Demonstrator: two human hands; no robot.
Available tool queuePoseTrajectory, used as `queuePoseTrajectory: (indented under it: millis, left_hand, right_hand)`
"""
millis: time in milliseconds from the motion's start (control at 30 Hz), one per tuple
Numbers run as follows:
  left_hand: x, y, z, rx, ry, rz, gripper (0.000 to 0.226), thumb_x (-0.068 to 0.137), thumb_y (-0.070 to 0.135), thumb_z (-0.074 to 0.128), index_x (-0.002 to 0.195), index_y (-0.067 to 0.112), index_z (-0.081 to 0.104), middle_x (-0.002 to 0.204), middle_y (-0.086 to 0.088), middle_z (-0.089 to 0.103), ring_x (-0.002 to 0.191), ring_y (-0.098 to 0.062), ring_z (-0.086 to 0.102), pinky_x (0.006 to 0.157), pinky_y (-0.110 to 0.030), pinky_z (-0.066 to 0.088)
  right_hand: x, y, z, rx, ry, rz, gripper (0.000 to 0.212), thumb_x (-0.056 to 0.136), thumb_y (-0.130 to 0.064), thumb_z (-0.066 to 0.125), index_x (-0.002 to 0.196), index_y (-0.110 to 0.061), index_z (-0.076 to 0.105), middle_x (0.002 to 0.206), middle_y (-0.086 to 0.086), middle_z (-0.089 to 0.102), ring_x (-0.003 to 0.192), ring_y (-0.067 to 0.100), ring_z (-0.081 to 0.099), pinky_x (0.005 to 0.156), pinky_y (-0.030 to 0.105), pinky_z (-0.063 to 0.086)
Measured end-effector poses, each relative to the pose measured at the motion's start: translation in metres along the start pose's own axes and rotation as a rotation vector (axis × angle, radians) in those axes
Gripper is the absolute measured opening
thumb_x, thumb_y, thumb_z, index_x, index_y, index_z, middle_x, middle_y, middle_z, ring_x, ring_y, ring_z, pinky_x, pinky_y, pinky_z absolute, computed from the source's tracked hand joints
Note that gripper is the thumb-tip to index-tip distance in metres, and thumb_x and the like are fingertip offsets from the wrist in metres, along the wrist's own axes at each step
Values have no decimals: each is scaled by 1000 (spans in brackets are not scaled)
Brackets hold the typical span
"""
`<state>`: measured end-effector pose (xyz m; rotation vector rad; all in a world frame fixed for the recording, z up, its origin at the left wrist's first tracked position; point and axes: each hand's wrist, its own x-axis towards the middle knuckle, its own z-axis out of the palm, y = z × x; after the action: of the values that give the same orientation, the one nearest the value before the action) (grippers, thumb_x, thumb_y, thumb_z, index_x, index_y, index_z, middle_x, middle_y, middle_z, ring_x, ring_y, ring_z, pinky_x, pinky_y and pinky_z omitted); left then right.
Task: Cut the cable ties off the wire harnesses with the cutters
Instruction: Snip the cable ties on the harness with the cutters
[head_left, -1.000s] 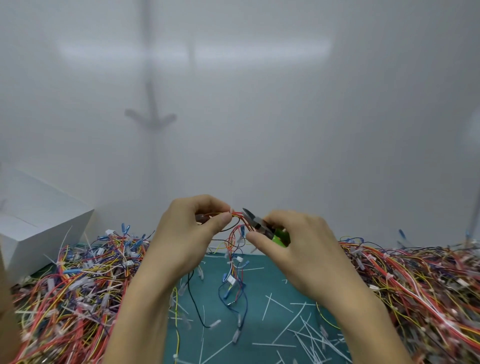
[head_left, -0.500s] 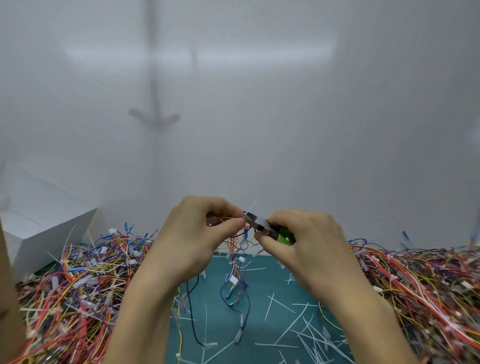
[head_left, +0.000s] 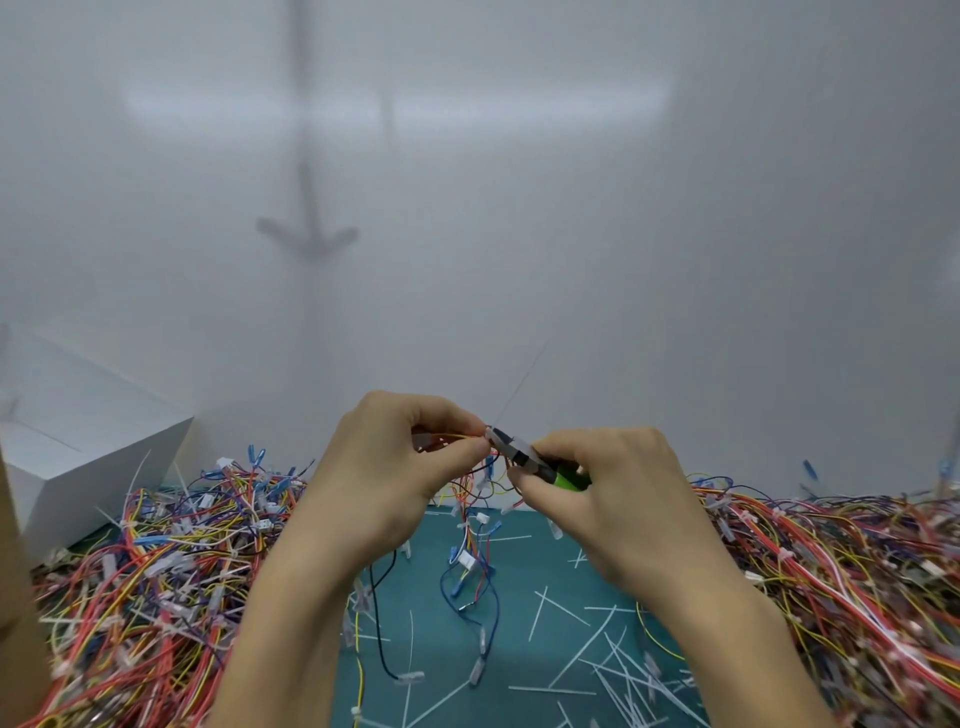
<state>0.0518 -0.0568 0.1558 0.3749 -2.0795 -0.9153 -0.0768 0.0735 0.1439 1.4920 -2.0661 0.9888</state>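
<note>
My left hand (head_left: 387, 467) pinches a wire harness (head_left: 470, 540) of red, yellow, blue and black wires, whose ends hang down over the teal mat (head_left: 524, 587). My right hand (head_left: 618, 499) grips green-handled cutters (head_left: 530, 460), with the jaws at the white cable tie (head_left: 491, 434) right beside my left fingertips. The tie's thin tail (head_left: 519, 384) sticks up and to the right. Whether the jaws are closed on the tie is hidden by blur.
Big tangled piles of coloured harnesses lie at the left (head_left: 156, 571) and right (head_left: 841, 582). Several cut white tie pieces (head_left: 613, 660) litter the mat. A white box (head_left: 67, 431) stands at the far left, a white wall (head_left: 519, 208) close behind.
The cutters' jaws moved left from a small gap to the tie at my left fingertips. Both hands rose slightly, and the tie's tail now stands up.
</note>
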Motion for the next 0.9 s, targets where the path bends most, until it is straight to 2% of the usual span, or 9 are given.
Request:
queuePoseTrajectory:
  millis: [133, 200, 333, 467, 567, 667, 733, 800, 900]
  left_hand:
    - [2, -3, 2, -5, 41, 5, 14, 81, 19, 76, 78, 33, 76, 75, 11, 75, 78, -6, 72, 83, -38, 58]
    - [4, -5, 2, -29, 85, 3, 9, 80, 20, 76, 76, 28, 76, 75, 11, 75, 78, -6, 72, 80, -34, 57]
    - [5, -7, 0, -86, 211, -27, 6, 80, 22, 75, 76, 27, 74, 77, 11, 74, 72, -4, 69, 72, -26, 51]
    - [1, -5, -7, -226, 117, -54, 10, 82, 15, 73, 79, 24, 74, 77, 5, 72, 63, -4, 62, 67, -23, 55]
    - [-2, -4, -9, -258, -24, -54, 9, 82, 11, 73, 78, 19, 73, 72, 1, 70, 65, -8, 64, 66, -18, 51]
    - [-4, -4, -8, -272, -136, -21, 5, 81, 10, 75, 80, 14, 73, 75, -6, 71, 69, -10, 64, 64, -13, 48]
    - [-4, -4, -6, -284, -202, -2, 3, 80, 15, 76, 82, 15, 75, 83, -11, 74, 75, -12, 65, 69, -18, 49]
    - [-4, -4, -4, -285, -211, 18, 5, 77, 18, 76, 82, 17, 76, 86, -10, 76, 81, -15, 68, 76, -24, 52]
    - [-4, -6, -1, -319, -218, 41, 8, 73, 18, 75, 80, 16, 77, 84, -5, 77, 82, -10, 71, 77, -19, 54]
  right_hand:
    - [0, -3, 1, 81, -54, 23, 28, 85, -43, 66, 72, -18, 66, 61, 6, 51, 64, 22, 38, 58, 31, 33]
    - [0, -5, 2, 164, -67, 48, 30, 86, -42, 67, 69, -17, 65, 62, 9, 54, 58, 20, 39, 57, 34, 36]
    - [4, -7, 6, 625, -7, 362, 31, 90, -30, 66, 66, -10, 66, 56, 6, 65, 45, 19, 57, 52, 34, 51]
    - [9, 1, 6, 950, 30, 641, 29, 94, -24, 63, 73, -5, 62, 75, 19, 73, 48, 19, 58, 51, 33, 55]
    - [8, 9, 10, 1109, 66, 750, 28, 94, -26, 64, 76, -6, 57, 79, 23, 73, 46, 18, 57, 49, 30, 56]
    - [8, 16, 15, 1101, 96, 776, 22, 92, -22, 67, 82, -5, 59, 73, 18, 75, 45, 15, 58, 50, 30, 57]
    - [7, 20, 18, 1051, 74, 775, 20, 90, -21, 70, 87, -4, 62, 69, 15, 74, 46, 14, 58, 50, 30, 56]
    - [6, 22, 21, 1002, 27, 776, 22, 88, -21, 72, 87, -1, 63, 64, 14, 72, 45, 15, 57, 48, 29, 54]
    - [5, 21, 26, 959, 2, 766, 14, 85, -10, 75, 84, 0, 64, 62, 11, 72, 43, 14, 56, 46, 26, 51]
